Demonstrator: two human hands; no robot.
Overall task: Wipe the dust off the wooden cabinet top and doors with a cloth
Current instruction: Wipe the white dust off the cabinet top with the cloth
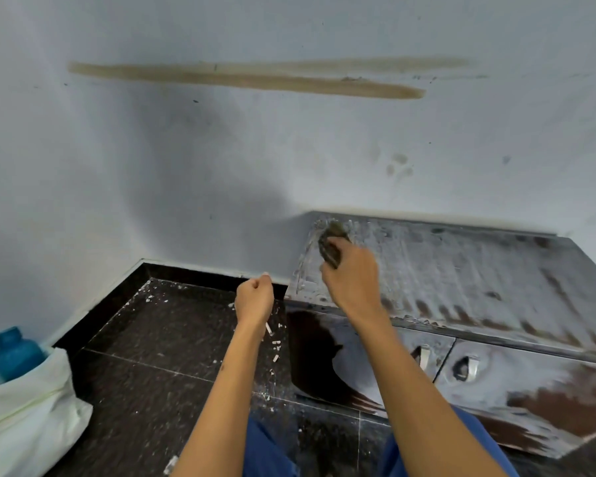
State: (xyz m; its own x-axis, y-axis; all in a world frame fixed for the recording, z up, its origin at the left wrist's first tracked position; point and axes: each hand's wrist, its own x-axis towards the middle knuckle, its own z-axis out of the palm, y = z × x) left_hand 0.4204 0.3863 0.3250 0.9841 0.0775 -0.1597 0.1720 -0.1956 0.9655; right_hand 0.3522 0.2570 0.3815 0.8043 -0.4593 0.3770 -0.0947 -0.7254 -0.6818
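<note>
A low wooden cabinet stands against the wall at the right, its top (461, 270) coated in grey-white dust with smeared streaks. Its doors (530, 390) are dusty too, with dark wiped patches and pale handles. My right hand (353, 277) grips a dark, grimy cloth (332, 244) and presses it on the top near the far left corner. My left hand (254, 299) hovers over the floor beside the cabinet's left end, fingers curled into a loose fist with nothing visible in it.
Dark tiled floor (159, 356) carries white plaster bits and chips. At the lower left a pale bag (25, 418) holds a blue bottle (12, 352). The stained light wall (221, 149) runs behind the cabinet. My blue trousers (272, 452) show at the bottom.
</note>
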